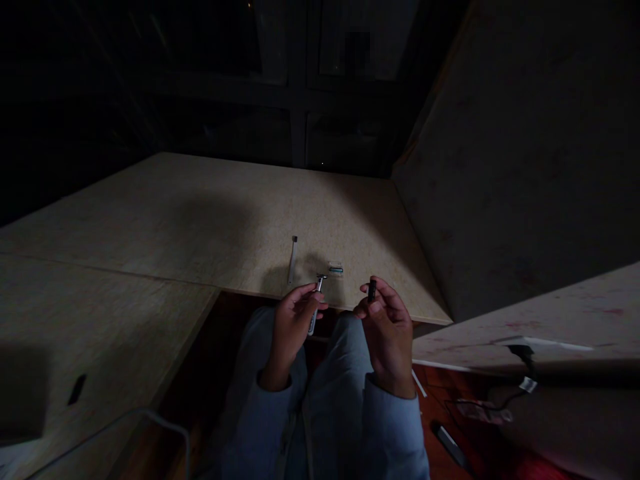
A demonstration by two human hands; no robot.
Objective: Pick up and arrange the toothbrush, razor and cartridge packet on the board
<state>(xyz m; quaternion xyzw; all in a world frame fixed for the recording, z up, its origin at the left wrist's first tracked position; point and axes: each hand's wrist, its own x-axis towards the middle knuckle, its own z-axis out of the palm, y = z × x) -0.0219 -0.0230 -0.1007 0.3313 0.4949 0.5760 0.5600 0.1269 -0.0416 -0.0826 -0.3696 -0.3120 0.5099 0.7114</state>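
Observation:
My left hand (295,320) is closed around the handle of a razor (319,285), its metal head pointing up and away from me. Between the thumb and fingers of my right hand (390,327) is a small black piece (371,291), perhaps a blade cover or cartridge; its exact kind is unclear. The two hands are apart, just above the near edge of the table (240,213). Beyond them on the tabletop lies a small clear case with a blue-green strip (336,269). To its left is a slim white toothbrush-like stick with a dark tip (293,260).
A patterned wall (525,153) rises on the right and a dark window (295,87) stands behind the table. On the left a second surface (125,320) carries a small black object (77,389) and a grey cable (145,412). A dark cable (520,393) hangs at lower right.

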